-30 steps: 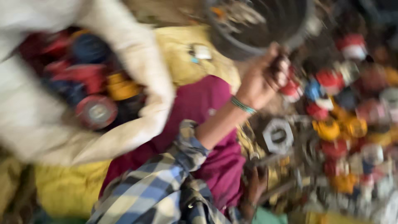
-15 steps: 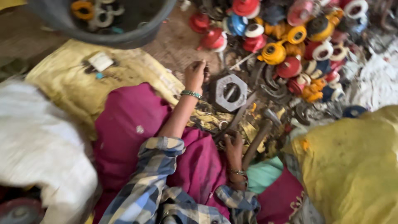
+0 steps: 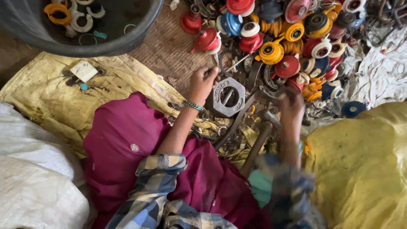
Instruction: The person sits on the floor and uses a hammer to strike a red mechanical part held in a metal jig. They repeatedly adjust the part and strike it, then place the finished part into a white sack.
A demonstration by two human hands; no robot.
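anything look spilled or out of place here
Yes: coloured plastic and metal parts lie in a loose heap across the floor, not in the black tub, which holds only a few rings. The left hand touches a hexagonal metal piece.

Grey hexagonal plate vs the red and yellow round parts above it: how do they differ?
The grey hexagonal plate is flat, six-sided, dull metal, lying alone by the left hand. The red and yellow round parts are circular, bright and heaped together. Both have a central hole and rest on the ground.

A tub [image 3: 127, 40] sits far left, a heap of spools [image 3: 292, 38] far right, a hexagonal plate [image 3: 229, 96] between.
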